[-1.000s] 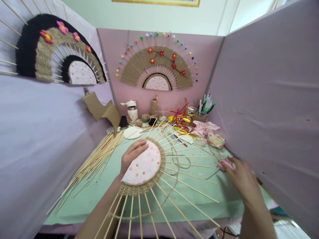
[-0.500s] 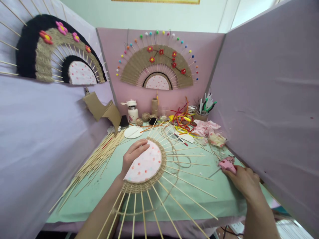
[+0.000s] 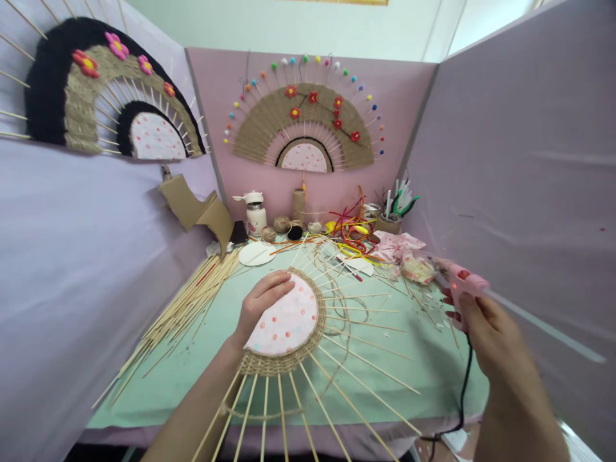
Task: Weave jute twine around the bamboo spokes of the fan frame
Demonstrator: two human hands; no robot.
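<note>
My left hand (image 3: 264, 301) holds the straight edge of a half-round fan piece (image 3: 291, 317), its fingers over the white cloth with pink dots. Woven twine (image 3: 319, 321) borders the curved side, and thin sticks (image 3: 370, 343) spread out from it. A loose strand of twine (image 3: 344, 366) lies across the sticks. On the right, my right hand (image 3: 486, 321) grips a pink glue gun (image 3: 464, 285) raised above the table, with a glue stick poking from its back and a dark cord hanging down.
Loose sticks (image 3: 185, 308) lie at the left on the green table (image 3: 375, 401). Behind are a white bottle (image 3: 256, 218), twine balls (image 3: 282, 224), coloured pipe cleaners (image 3: 353, 237) and pink cloth (image 3: 397, 245). Finished fans hang on the left wall (image 3: 89, 106) and back wall (image 3: 262, 128).
My right hand has lifted the pink glue gun off the table, up and to the right, and its cord now shows. The fan piece has shifted slightly right with my left hand.
</note>
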